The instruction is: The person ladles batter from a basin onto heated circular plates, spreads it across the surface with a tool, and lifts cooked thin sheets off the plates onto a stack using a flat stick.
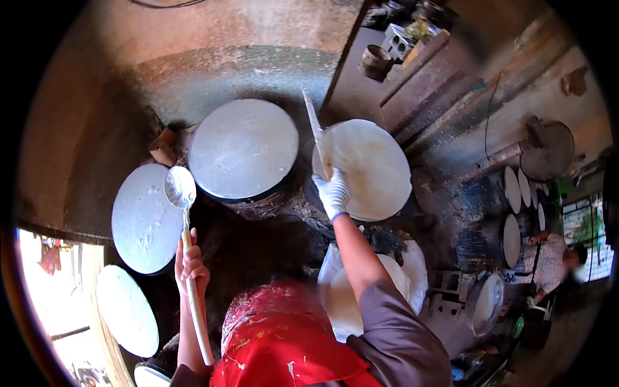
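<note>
One ladle, white residue on its bowl, had its pale handle clamped in the left hand's grip, bowl raised at the right edge of a speckled grey plate. One long flat blade, clamped in the gloved right hand's grip, crossed the left edge of a brown-patched round plate, contact indeterminable. One pale round plate stood between these two.

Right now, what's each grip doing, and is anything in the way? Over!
Left grip: holding ladle by the handle. Gloved right grip: holding long flat stick, seen across the edge of a brown-patched round disc. Nothing visibly blocking the stick.
</note>
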{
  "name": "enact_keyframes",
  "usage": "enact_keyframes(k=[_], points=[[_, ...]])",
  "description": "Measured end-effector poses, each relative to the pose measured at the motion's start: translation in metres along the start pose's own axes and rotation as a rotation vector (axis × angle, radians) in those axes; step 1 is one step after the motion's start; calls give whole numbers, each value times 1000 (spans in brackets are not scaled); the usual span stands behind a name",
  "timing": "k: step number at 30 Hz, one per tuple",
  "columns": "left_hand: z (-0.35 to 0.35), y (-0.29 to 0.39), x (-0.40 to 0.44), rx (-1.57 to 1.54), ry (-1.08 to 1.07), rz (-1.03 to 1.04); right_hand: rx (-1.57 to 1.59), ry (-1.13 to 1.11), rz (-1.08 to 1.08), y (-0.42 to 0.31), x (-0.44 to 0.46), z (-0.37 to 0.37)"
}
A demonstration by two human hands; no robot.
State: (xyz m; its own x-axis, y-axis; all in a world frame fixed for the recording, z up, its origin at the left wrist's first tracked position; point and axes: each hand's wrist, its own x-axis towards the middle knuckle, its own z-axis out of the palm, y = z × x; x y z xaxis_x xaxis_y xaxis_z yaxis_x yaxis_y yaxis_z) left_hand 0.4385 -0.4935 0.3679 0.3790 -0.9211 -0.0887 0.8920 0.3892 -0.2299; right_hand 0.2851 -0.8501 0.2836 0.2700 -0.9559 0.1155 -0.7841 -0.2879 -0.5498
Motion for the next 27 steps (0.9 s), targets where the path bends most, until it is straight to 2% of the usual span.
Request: enact_keyframes(k=[3, 5, 7, 9, 11, 13, 15, 16, 17, 19, 21, 27], points=[[-2, -16, 7, -17, 17, -48, -217, -167, 88, 20, 27, 25], [-3, -22, 11, -33, 26, -87, -218, -165, 125, 29, 30, 14], [-4, -26, 11, -4, 10, -88, -2, -92, 194, 28, 31, -8], [-4, -23, 13, -16, 33, -124, 129, 238, 100, 40, 37, -16], [-3, -17, 13, -4, 53, -164, 395, 398, 16, 65, 49, -31], [-4, -7, 16, 9, 71, -214, 390, 494, 40, 36, 27, -111], [1, -1, 17, 0, 76, -262, 549, 728, 39, 32, 9, -163], [-2, 6, 18, 27, 71, -281, 516, 797, 74, 42, -1, -186], [-1, 10, 19, 24, 63, -302, 480, 865, 110, 54, -15, -208], [4, 10, 19, 52, 73, -327, 846, 981, 129, 68, -56, -239], [3, 14, 20, 57, 94, -365, 1238, 952, 247, 71, -111, -256], [4, -1, 28, 96, 108, -479, 1175, 1097, 547, 193, -282, -200]])
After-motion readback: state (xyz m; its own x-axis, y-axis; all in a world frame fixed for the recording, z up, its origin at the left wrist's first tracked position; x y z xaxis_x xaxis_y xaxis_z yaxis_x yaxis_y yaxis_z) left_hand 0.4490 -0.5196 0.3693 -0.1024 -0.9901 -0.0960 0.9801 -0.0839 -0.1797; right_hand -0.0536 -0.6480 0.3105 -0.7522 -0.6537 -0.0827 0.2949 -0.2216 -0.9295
